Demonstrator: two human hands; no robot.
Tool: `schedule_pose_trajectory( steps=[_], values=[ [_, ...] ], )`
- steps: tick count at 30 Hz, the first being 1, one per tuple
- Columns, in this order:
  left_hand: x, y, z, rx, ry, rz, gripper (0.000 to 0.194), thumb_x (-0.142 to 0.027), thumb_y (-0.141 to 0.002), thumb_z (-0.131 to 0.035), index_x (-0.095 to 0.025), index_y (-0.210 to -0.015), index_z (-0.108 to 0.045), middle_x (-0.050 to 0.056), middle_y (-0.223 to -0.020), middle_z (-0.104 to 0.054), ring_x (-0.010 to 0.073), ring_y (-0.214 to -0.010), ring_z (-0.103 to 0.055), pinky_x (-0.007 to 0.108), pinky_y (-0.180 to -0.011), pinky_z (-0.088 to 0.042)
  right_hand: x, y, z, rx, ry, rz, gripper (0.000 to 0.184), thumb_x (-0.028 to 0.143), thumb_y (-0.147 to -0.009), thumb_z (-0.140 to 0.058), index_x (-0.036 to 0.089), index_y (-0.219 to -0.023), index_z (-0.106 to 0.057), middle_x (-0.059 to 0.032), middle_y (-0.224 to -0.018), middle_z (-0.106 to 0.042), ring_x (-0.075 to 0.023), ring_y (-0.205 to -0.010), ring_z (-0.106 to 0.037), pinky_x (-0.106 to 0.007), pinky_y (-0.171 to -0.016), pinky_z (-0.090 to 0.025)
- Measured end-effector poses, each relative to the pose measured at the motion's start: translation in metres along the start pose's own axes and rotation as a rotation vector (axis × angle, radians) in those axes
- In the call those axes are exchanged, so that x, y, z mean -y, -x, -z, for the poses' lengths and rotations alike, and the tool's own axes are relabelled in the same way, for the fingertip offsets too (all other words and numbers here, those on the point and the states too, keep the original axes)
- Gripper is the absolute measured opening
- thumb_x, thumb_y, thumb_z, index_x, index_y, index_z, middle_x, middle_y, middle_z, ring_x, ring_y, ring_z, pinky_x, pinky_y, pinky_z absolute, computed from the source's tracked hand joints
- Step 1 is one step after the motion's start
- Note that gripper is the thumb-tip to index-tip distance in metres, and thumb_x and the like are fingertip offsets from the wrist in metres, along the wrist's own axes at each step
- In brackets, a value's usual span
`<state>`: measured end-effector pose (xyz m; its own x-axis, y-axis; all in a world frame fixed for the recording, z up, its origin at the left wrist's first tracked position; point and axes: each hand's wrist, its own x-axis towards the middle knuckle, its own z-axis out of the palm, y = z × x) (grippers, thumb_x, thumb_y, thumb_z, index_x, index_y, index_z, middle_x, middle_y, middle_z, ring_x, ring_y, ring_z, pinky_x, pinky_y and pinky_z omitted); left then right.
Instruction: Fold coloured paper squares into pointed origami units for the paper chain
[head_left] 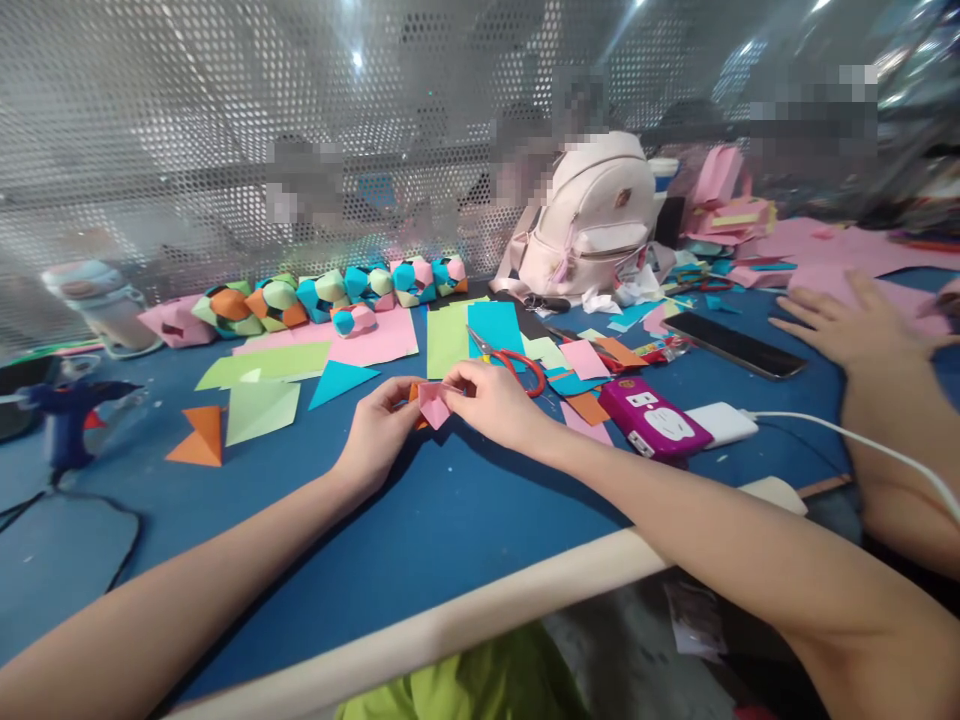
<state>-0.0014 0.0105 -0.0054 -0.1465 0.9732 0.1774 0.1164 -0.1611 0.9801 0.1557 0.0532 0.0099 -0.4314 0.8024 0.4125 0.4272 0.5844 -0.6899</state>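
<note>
Pink-and-orange folded paper piece (433, 404), seemingly part-assembled, pinched between left hand (379, 428) and right hand (493, 405) over blue table (480, 510); multicoloured paper balls (322, 294) behind, apparently finished; pale green sheet (262, 412), flat, seemingly unused.

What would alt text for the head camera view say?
A person's left hand and right hand hold folded pink and orange paper over a blue table. Behind stand a row of multicoloured paper balls and a pale backpack; red-handled scissors lie just beyond the right hand.

Glare spots the perforated screen (225, 110); edges stretch and blur.
</note>
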Motion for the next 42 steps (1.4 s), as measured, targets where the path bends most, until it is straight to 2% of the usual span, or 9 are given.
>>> schedule_pose_trajectory(
  steps=[4,10,16,20,25,28,33,39,42],
  values=[
    [-0.001,0.002,-0.002,0.040,0.108,0.060,0.031,-0.036,-0.068,-0.074,-0.015,-0.090,-0.071,0.003,-0.085,-0.070,0.0136,-0.073,-0.061,0.025,-0.069,-0.048,-0.004,0.000,-0.001,-0.019,-0.020,-0.009,0.007,0.016,-0.080,-0.056,0.017,-0.073,-0.058,-0.0003,-0.073,-0.062,-0.0118,-0.066,-0.052,-0.024,-0.060,-0.037],
    [-0.008,0.005,-0.006,0.054,0.313,0.179,0.023,-0.018,-0.063,-0.066,-0.014,-0.086,-0.071,0.004,-0.083,-0.071,0.0142,-0.074,-0.064,0.026,-0.073,-0.051,-0.010,-0.001,0.002,-0.021,-0.098,-0.040,0.006,0.016,-0.078,-0.057,0.017,-0.073,-0.058,0.0007,-0.069,-0.061,-0.0118,-0.064,-0.053,-0.024,-0.059,-0.039],
    [-0.006,0.002,-0.005,0.071,0.364,0.198,0.024,-0.018,-0.064,-0.067,-0.013,-0.087,-0.070,0.006,-0.085,-0.072,0.0160,-0.076,-0.066,0.030,-0.078,-0.052,-0.014,-0.006,0.005,-0.003,-0.286,-0.082,0.007,0.019,-0.077,-0.059,0.017,-0.070,-0.058,0.0005,-0.067,-0.061,-0.0116,-0.063,-0.054,-0.024,-0.060,-0.043],
    [-0.007,-0.001,-0.005,-0.001,0.400,0.241,0.020,-0.016,-0.062,-0.067,-0.012,-0.081,-0.069,0.006,-0.079,-0.071,0.0176,-0.076,-0.067,0.032,-0.077,-0.054,-0.018,-0.011,0.012,-0.118,-0.441,-0.137,0.009,0.024,-0.076,-0.062,0.017,-0.072,-0.058,0.0001,-0.068,-0.061,-0.0108,-0.059,-0.053,-0.024,-0.057,-0.043],
    [-0.009,-0.002,-0.004,-0.016,0.453,0.311,0.019,-0.011,-0.062,-0.060,-0.012,-0.079,-0.068,0.007,-0.083,-0.071,0.0191,-0.081,-0.068,0.032,-0.078,-0.057,-0.026,-0.015,0.018,-0.222,-0.399,-0.209,0.010,0.024,-0.077,-0.060,0.017,-0.071,-0.056,0.0025,-0.063,-0.056,-0.0092,-0.050,-0.049,-0.025,-0.052,-0.040],
    [-0.009,-0.001,-0.004,-0.017,0.472,0.316,0.017,-0.015,-0.065,-0.062,-0.012,-0.080,-0.068,0.006,-0.080,-0.071,0.0173,-0.074,-0.069,0.031,-0.077,-0.057,-0.031,-0.016,0.014,-0.200,-0.338,-0.190,0.010,0.023,-0.077,-0.059,0.017,-0.070,-0.055,0.0019,-0.064,-0.056,-0.0101,-0.053,-0.050,-0.025,-0.053,-0.041],
    [-0.011,0.000,-0.006,-0.038,0.437,0.311,0.015,-0.010,-0.059,-0.065,-0.011,-0.075,-0.065,0.005,-0.075,-0.071,0.0160,-0.068,-0.069,0.028,-0.073,-0.056,-0.032,-0.015,0.009,-0.176,-0.280,-0.131,0.011,0.023,-0.079,-0.057,0.018,-0.069,-0.052,0.0005,-0.065,-0.057,-0.0115,-0.059,-0.051,-0.026,-0.058,-0.042],
    [-0.013,0.002,-0.006,-0.072,0.339,0.224,0.015,-0.016,-0.059,-0.069,-0.013,-0.073,-0.063,0.002,-0.071,-0.067,0.0163,-0.062,-0.066,0.032,-0.069,-0.054,-0.029,-0.013,0.010,-0.198,-0.230,-0.097,0.011,0.020,-0.078,-0.057,0.018,-0.069,-0.052,0.0006,-0.066,-0.058,-0.0112,-0.061,-0.051,-0.025,-0.060,-0.042],
    [-0.013,0.005,-0.006,-0.076,0.247,0.142,0.019,-0.022,-0.061,-0.073,-0.014,-0.075,-0.064,0.000,-0.071,-0.066,0.0129,-0.059,-0.062,0.028,-0.061,-0.050,-0.025,-0.011,0.008,-0.187,-0.246,-0.083,0.010,0.019,-0.078,-0.057,0.018,-0.069,-0.052,0.0020,-0.063,-0.056,-0.0109,-0.059,-0.051,-0.024,-0.058,-0.041]
  ],
)
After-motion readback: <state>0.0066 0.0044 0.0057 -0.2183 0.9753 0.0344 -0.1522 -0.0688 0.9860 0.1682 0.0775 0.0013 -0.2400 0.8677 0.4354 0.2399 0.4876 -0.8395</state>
